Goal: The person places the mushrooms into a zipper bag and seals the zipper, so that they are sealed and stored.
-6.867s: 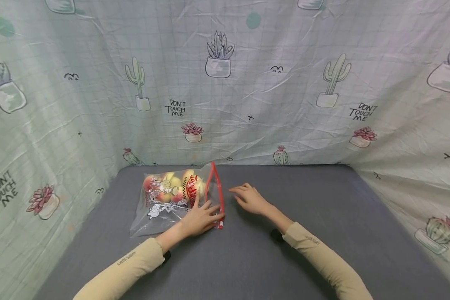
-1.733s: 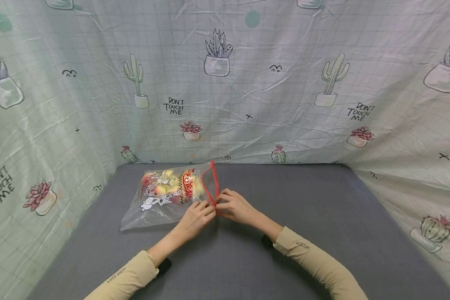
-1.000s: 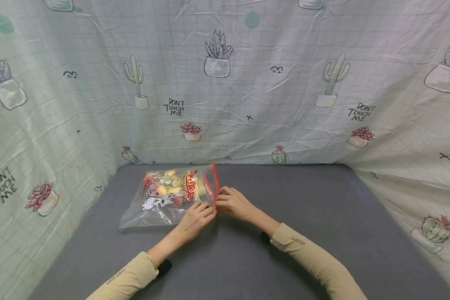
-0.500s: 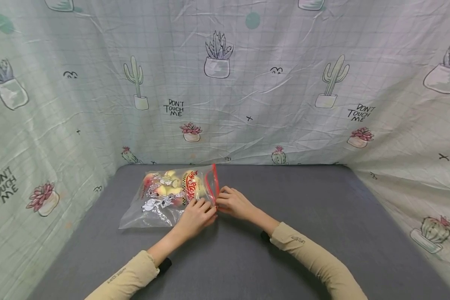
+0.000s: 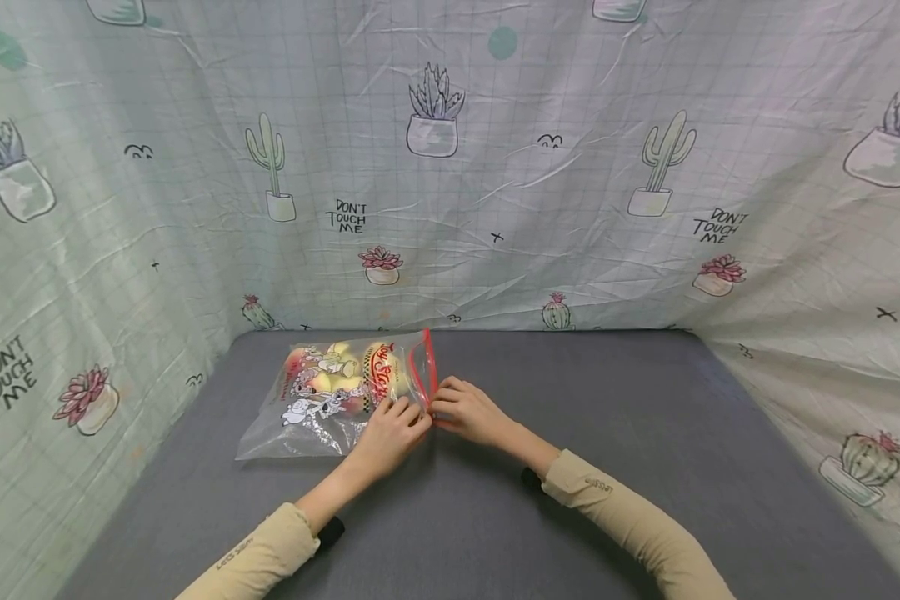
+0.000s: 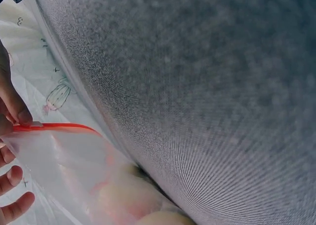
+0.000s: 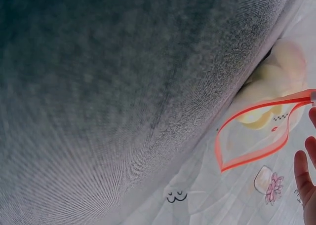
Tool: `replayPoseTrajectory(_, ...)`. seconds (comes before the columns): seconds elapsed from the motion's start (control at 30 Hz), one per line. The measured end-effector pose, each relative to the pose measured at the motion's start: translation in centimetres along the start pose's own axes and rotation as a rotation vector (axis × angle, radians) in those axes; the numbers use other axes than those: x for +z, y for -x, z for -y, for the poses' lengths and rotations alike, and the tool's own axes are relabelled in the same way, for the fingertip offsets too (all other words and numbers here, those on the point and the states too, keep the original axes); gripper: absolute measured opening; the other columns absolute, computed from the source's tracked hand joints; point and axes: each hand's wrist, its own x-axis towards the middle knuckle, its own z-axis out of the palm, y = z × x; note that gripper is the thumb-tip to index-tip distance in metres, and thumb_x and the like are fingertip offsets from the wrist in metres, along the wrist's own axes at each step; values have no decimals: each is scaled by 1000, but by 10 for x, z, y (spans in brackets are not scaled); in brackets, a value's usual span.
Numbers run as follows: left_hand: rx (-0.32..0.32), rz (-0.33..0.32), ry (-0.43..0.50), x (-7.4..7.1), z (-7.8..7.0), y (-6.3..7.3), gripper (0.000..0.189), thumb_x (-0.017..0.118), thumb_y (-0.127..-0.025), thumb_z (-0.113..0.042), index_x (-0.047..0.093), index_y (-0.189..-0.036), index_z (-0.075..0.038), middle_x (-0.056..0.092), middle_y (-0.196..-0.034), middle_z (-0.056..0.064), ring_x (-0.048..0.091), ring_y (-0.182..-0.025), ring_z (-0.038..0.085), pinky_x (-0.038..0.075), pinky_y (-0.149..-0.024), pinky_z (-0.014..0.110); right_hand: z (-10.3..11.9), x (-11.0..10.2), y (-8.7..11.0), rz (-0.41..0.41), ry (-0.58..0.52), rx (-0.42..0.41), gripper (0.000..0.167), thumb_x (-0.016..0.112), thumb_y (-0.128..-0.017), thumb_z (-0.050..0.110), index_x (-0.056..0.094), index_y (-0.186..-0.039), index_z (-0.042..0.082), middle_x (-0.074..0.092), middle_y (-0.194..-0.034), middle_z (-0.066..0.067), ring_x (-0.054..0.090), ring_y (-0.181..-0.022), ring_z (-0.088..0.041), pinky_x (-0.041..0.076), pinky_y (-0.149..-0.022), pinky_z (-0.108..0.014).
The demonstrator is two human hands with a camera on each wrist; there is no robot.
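Note:
A clear zip bag point(image 5: 270, 440) with a red zip and cartoon print lies on the left of the table. Several round yellow-and-red fruits point(image 5: 337, 382), looking like peaches or apples, show through the plastic. The near end of the zip is pinched by my left hand point(image 5: 387, 437), from the bag's side. My right hand point(image 5: 474, 412) pinches the same end from the right, fingertips meeting the left hand's. A pale slider point(image 7: 313, 97) sits at that end in the right wrist view, beside fingers point(image 7: 302, 168). Beyond it, the red-edged mouth point(image 7: 222, 136) gapes. Both hands partly hide the corner.
The dark grey table point(image 5: 607, 467) reaches to a pale curtain point(image 5: 495, 183) printed with cacti, which hangs behind and on both sides. The bag's far corner lies close to the table's back edge.
Earlier the left hand lay spread on the bag and the right hand was apart from it; now both pinch the zip's near end. Over the last second they barely move.

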Motion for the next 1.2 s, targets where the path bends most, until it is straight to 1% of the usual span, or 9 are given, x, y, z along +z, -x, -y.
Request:
replayPoseTrajectory(0.1,2,7,10,0,0,-1,14,70,-70,-22,60,-78,-16,56,-77,-2,49,-74,16,39,-63,31,0,-1,0,6,-4,6,14,72,-74,19,68,-87,20,64,-86,8,50,-89,-10,42,-80,-24)
replayPoseTrajectory(0.3,30,-11,-32,-5,-3,-4,7,65,-72,-20,63,-75,-14,58,-77,-1,51,-73,15,40,-63,30,0,-1,0,16,12,8,14,70,-76,19,68,-89,20,63,-88,7,50,-91,-11,42,-79,-23)
replayPoseTrajectory(0.4,33,3,-46,-6,-4,-4,6,64,-72,-19,63,-75,-14,58,-77,-1,52,-73,16,40,-63,31,1,1,0,16,26,7,14,70,-76,20,68,-90,20,63,-88,7,50,-91,-11,43,-79,-24)
replayPoseTrajectory(0.6,38,45,-69,-8,-6,-3,6,64,-73,-19,63,-77,-15,59,-79,-2,52,-75,15,40,-64,31,1,2,0,19,58,15,14,70,-76,21,68,-90,21,63,-87,8,50,-91,-12,43,-78,-24)
replayPoseTrajectory(0.8,44,38,-87,-8,-6,-2,7,62,-72,-19,64,-77,-14,59,-79,-2,52,-75,15,39,-65,32,-1,1,-3,17,67,19,14,70,-76,22,69,-90,20,65,-88,7,50,-92,-13,42,-79,-25)
replayPoseTrajectory(0.97,42,30,-82,-10,-6,-4,8,59,-74,-18,65,-78,-13,60,-79,-2,52,-75,15,40,-66,32,-2,3,-5,15,80,15,15,71,-75,23,69,-90,19,65,-88,6,51,-91,-13,43,-78,-26)
replayPoseTrajectory(1.2,46,31,-84,-13,-6,-4,9,57,-74,-17,65,-77,-13,59,-78,-2,51,-75,15,40,-65,31,-2,3,-6,37,81,30,15,69,-76,23,69,-91,20,65,-88,7,50,-92,-13,43,-78,-25)
